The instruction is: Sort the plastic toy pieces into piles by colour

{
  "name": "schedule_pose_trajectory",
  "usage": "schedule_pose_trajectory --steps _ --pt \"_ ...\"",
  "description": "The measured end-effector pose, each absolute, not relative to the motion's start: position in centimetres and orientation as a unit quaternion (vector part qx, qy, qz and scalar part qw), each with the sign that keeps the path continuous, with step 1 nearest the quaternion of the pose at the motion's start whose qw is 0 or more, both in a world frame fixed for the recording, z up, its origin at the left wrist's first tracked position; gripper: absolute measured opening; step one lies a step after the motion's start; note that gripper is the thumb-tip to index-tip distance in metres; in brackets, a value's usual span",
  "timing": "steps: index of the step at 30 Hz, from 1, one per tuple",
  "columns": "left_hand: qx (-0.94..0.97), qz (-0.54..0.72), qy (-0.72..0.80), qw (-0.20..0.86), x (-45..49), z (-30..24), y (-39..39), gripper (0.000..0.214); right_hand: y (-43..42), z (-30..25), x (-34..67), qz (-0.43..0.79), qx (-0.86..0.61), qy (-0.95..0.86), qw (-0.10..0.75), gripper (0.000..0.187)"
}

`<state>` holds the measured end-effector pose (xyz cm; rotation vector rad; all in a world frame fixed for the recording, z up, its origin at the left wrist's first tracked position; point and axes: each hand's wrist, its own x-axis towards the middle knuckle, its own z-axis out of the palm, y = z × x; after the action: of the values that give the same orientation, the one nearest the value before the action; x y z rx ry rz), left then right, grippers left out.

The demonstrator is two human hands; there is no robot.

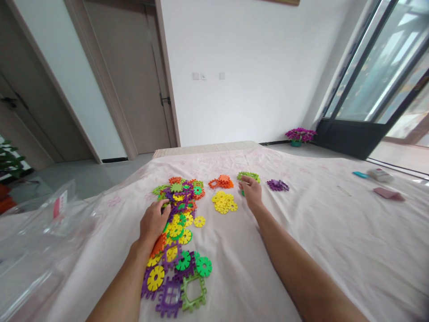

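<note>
My left hand point(154, 219) rests at the left edge of a long mixed heap of plastic interlocking pieces point(176, 230), thumb and fingers apart, touching purple and yellow ones. The heap has yellow and green notched discs and purple, orange and light-green square pieces. My right hand point(250, 191) is at a small light-green pile point(248, 174), fingers curled. A bit of darker green shows below its fingertips; whether they grip it is hidden. Left of this hand lie a yellow disc pile point(224, 202) and an orange pile point(223, 181). A purple pile point(277, 185) sits to its right.
A pink patterned cloth point(301, 250) covers the surface. Clear plastic packaging point(50, 232) lies at the left. Towards the right are a blue item point(360, 175), a white packet point(380, 175) and a folded pink piece point(389, 193). Purple flowers point(300, 134) stand on the floor beyond.
</note>
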<state>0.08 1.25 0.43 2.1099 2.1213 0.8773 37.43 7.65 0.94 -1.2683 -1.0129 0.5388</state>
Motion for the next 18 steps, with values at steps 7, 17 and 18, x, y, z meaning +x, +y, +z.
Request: schedule_pose_trajectory --steps 7,17,18 --pt "0.675 0.289 0.678 0.026 0.1 0.5 1.1 0.040 5.3 0.6 30.4 0.165 -0.454 -0.718 0.501 0.025" --pt "0.668 0.297 0.681 0.032 0.0 0.6 1.0 0.038 0.0 3.0 25.9 0.078 -0.311 -0.921 0.222 0.033" --pt "0.667 0.296 0.683 0.033 0.0 0.7 1.0 0.038 0.0 3.1 25.9 0.074 -0.311 -0.923 0.214 0.032"
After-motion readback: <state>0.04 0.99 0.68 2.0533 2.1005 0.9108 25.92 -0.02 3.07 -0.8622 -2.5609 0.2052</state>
